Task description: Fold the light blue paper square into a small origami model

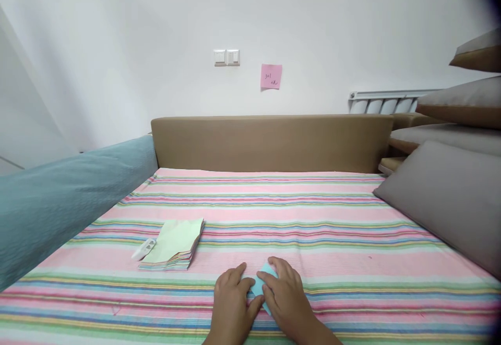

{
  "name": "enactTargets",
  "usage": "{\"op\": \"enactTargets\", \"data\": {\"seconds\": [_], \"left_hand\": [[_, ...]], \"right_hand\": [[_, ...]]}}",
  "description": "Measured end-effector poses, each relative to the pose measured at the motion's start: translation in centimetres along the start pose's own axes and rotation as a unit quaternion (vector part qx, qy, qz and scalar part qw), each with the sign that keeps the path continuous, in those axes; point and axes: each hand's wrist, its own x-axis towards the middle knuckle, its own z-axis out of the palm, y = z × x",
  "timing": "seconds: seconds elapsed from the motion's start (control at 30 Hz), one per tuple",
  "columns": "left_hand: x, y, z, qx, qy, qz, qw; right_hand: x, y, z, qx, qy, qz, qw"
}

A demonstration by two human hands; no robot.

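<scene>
A small piece of folded light blue paper [257,286] lies on the striped sheet, partly covered by my hands. My left hand [234,299] grips its left side, with thumb and index finger on the paper and the other fingers curled on the sheet. From the other side, my right hand [285,294] presses on the paper with its fingers bent over the top and right edges. To the left sits a stack of coloured paper [174,241], pale green on top, its edges slightly curled. Touching the stack's left side is a small white object [144,249], perhaps a cutter or correction tape.
The pink striped sheet [332,261] spreads over the flat surface. A brown backrest [270,144] stands at the back, a blue-covered armrest [78,193] at left. Grey cushions [446,193] are piled at right. A pink note [271,76] and switches [227,58] are on the wall.
</scene>
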Motion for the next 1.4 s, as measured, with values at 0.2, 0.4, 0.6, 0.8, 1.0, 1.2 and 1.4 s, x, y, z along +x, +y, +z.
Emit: {"op": "enactTargets", "data": {"seconds": [0.2, 0.4, 0.6, 0.8, 1.0, 1.2, 1.4], "left_hand": [[0.0, 0.0, 0.1, -0.002, -0.009, -0.001, 1.000], [-0.1, -0.2, 0.2, -0.002, -0.007, -0.002, 1.000], [0.1, -0.3, 0.3, -0.002, -0.003, 0.005, 1.000], [0.1, -0.1, 0.2, -0.001, -0.002, -0.001, 1.000], [-0.1, -0.3, 0.3, -0.003, -0.012, -0.002, 1.000], [0.1, -0.4, 0.5, -0.003, -0.018, -0.006, 1.000], [0.1, -0.3, 0.3, 0.000, -0.013, -0.008, 1.000]], "right_hand": [[0.6, 0.5, -0.2, -0.040, -0.040, 0.057, 0.997], [0.9, 1.0, -0.3, -0.035, -0.059, 0.080, 0.994], [0.0, 1.1, -0.6, 0.030, -0.032, 0.013, 0.999], [-0.9, 1.2, -0.3, 0.036, -0.042, -0.046, 0.997], [-1.1, 2.1, -0.6, 0.045, -0.040, -0.029, 0.998], [-1.1, 3.0, -1.8, 0.052, -0.045, 0.004, 0.998], [-1.1, 4.1, -2.4, 0.059, -0.067, 0.048, 0.995]]}}
